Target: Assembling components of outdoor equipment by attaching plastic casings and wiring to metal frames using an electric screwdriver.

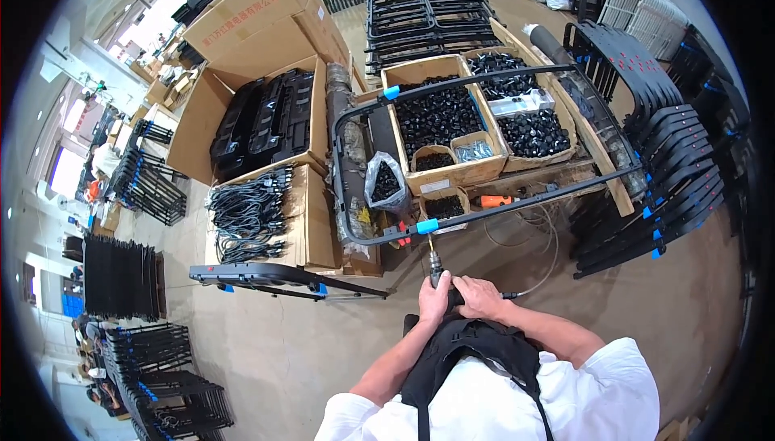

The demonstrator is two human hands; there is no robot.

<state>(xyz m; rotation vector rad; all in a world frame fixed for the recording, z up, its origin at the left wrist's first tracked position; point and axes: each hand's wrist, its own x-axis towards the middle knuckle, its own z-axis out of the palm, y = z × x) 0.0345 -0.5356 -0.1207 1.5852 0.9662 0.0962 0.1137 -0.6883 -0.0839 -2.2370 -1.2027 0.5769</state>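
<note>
Both my hands are closed round a drill [437,267] with a metal chuck. My left hand [433,297] wraps its body just behind the chuck. Beside it, my right hand [478,297] grips the rear part, where the handle is mostly hidden by my fingers. The long bit points away from me and its tip meets or nearly meets the near bar of a black tubular frame [517,208], beside a piece of blue tape [427,225]; contact cannot be made out. A thin air hose [529,288] runs from the drill to the right.
Under the frame stand cardboard boxes [494,168] of small black parts, a plastic bag [387,201] and an orange-handled tool [496,200]. To the left are a box of black panels [262,122] and bundled cables [250,211]. Stacked black frames [682,150] stand at right.
</note>
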